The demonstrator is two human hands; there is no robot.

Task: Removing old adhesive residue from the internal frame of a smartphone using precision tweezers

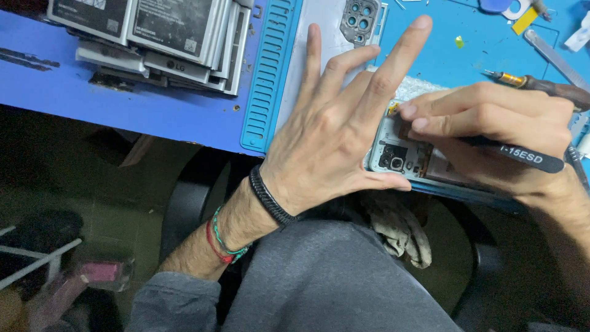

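Bracing the opened phone (399,157) at the mat's near edge (270,123), left hand (332,132) spread flat, thumb alongside. Just beyond, right hand (491,117) pinching black tweezers (522,154), tips hidden (fingers closed tight). Farther past the fingertips: screwdriver (541,86), back cover (344,31), stacked batteries (153,37).

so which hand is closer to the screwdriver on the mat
Right. The right hand lies just below the screwdriver, almost touching it, holding black tweezers over the opened phone. The left hand is farther left, steadying the phone's edge.
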